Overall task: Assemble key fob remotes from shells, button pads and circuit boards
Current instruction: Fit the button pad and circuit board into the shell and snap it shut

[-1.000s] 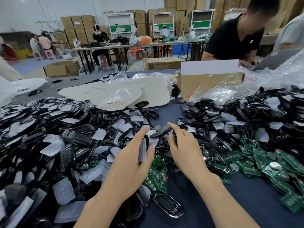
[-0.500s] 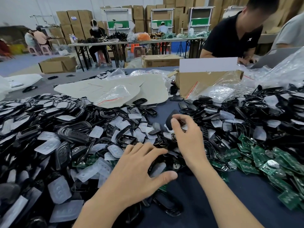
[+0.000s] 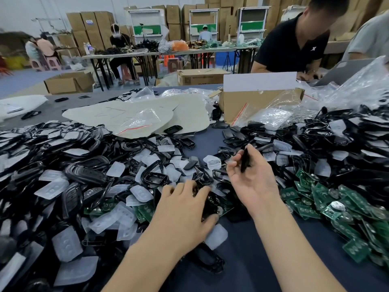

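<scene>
My right hand [image 3: 251, 178] is raised palm-up above the pile and pinches a black shell piece [image 3: 244, 160] edge-on between thumb and fingers. My left hand [image 3: 183, 216] lies palm-down on black shell parts [image 3: 207, 204] and a green circuit board [image 3: 226, 209] at the near middle, fingers curled over them. Black shells [image 3: 84, 173] and translucent button pads [image 3: 114, 220] are heaped on the left. Green circuit boards [image 3: 336, 207] are piled at the right. A black shell frame [image 3: 155, 174] lies just beyond my left hand.
The dark blue table [image 3: 242, 260] shows near me. A cardboard box [image 3: 252, 102] and clear plastic bags [image 3: 347, 91] stand at the back right, pale sheets [image 3: 136, 114] at the back middle. A person in a black shirt [image 3: 294, 45] works across the table.
My right hand has lifted the black shell piece off the pile and turned palm-up. My left hand slid forward and settled on the parts at the near middle.
</scene>
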Tool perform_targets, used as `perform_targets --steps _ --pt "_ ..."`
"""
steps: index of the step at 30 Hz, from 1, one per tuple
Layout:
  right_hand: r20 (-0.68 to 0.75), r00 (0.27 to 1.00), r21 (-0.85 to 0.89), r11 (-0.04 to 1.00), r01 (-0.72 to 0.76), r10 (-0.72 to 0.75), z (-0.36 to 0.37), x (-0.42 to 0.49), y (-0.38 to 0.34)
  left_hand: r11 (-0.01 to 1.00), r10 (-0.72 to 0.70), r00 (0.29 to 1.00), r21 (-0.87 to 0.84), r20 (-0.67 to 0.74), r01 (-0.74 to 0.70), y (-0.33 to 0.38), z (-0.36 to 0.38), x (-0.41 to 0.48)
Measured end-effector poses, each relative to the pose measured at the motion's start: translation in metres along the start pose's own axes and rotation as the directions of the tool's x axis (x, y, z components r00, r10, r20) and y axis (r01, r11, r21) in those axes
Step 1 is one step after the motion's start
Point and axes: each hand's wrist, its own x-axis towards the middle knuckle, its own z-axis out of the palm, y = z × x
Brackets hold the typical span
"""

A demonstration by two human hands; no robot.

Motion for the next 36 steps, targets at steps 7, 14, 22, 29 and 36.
perform_targets --steps 7,14,22,29,36 --pt "-0.091 0.983 -0.075 0.986 0.151 -0.157 -0.001 0.002 -0.007 0.996 0.08 0.997 0.038 -0.019 -0.079 0.023 0.008 0.027" --pt "-0.167 0.791 -0.411 0.77 0.487 -0.589 -0.01 0.0 -0.031 0.988 0.151 0.986 -0.033 0.075 -0.149 0.01 0.0 0.026" --pt "0.131 0.729 -0.599 0.533 0.598 -0.672 -0.013 -0.011 -0.068 0.978 0.101 0.995 -0.182 0.004 -0.099 0.027 -0.04 0.106" --pt "0.304 0.684 -0.939 -0.33 0.098 -0.664 -0.042 0.021 -0.124 0.798 0.034 0.997 -0.602 0.071 0.015 0.051 0.005 0.239" --pt "0.255 0.768 -0.89 -0.452 -0.051 -0.588 -0.059 0.039 -0.123 0.877 -0.059 0.995 -0.472 0.075 0.088 0.053 0.05 0.312"
